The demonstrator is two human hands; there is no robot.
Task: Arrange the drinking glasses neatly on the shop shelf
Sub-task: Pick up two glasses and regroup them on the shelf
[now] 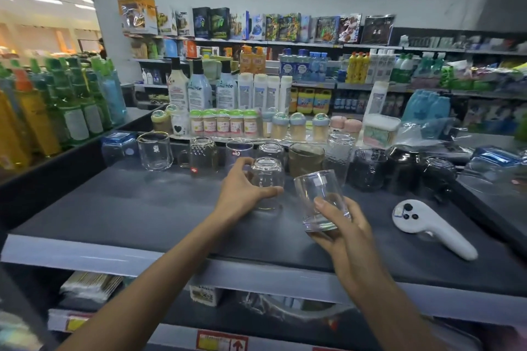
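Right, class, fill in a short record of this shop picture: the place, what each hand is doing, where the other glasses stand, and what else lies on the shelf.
Place: dark shop shelf
Left hand: grips a rounded clear glass standing on the shelf
Right hand: holds a clear tumbler, tilted, lifted off the shelf
Other glasses: row of glasses along the back
Also there: white controller, lying at the right

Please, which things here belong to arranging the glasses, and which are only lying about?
Belong to the job:
- rounded glass, upside down, in the left hand
- straight tumbler, tilted, in the right hand
- row of glasses at the back
- dark shelf

Lying about:
- white controller on the shelf
- small jars
- lotion bottles behind
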